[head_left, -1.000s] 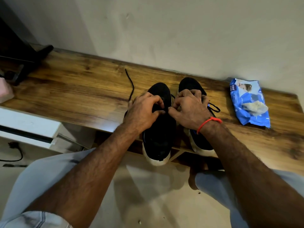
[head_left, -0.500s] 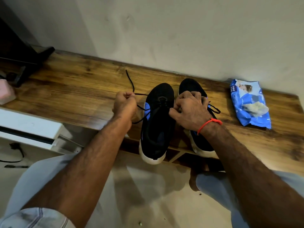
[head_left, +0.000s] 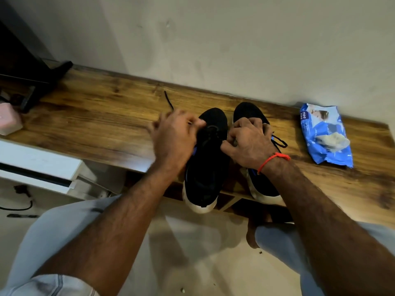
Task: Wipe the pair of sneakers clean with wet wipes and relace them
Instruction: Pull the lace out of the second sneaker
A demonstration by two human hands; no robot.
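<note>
Wooden shelf [head_left: 89, 124] bearing two black sneakers, heels overhanging its front edge. Left sneaker [head_left: 208, 167]; right sneaker [head_left: 249, 113]. Wipes packet [head_left: 324, 135], well right. Left hand [head_left: 173, 137], motion-blurred over the left sneaker's lace [head_left: 168, 101]; grip indeterminate. Right hand [head_left: 250, 144], fingers curled, gripping the right sneaker.

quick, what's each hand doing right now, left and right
Left hand: blurred beside the left sneaker, grip cannot be told.
Right hand: fingers curled, pinching at the lace area; exactly what cannot be told.
</note>
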